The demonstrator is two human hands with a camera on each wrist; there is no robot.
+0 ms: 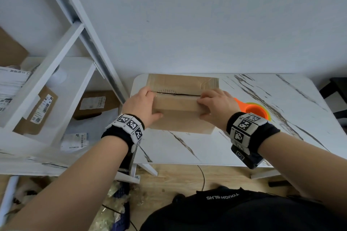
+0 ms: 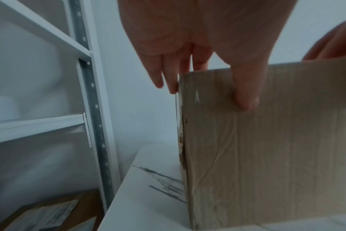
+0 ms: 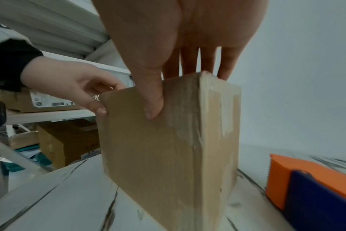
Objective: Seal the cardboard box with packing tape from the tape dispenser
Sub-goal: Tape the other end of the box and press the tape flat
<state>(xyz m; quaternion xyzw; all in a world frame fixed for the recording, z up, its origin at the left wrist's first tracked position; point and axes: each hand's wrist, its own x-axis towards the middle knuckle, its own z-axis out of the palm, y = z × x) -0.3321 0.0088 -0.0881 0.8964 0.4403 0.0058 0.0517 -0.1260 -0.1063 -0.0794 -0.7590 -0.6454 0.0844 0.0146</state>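
A brown cardboard box (image 1: 180, 103) stands on the white marble-pattern table (image 1: 244, 146), near its back left corner. A dark slit runs along its top between the two flaps. My left hand (image 1: 142, 105) grips the box's top left corner, thumb on the near face and fingers over the top and left side. At the top right corner my right hand (image 1: 214, 107) holds it the same way. The right wrist view shows the right hand's thumb (image 3: 152, 107) pressed on the near face. The orange tape dispenser (image 1: 252, 111) lies on the table just right of the box, with no hand on it.
A white metal shelf unit (image 1: 56, 73) stands left of the table, holding labelled parcels (image 1: 37, 112) and smaller boxes. A white wall rises right behind the box. A dark chair (image 1: 338, 90) shows at the right edge. Packing scraps lie on the wooden floor.
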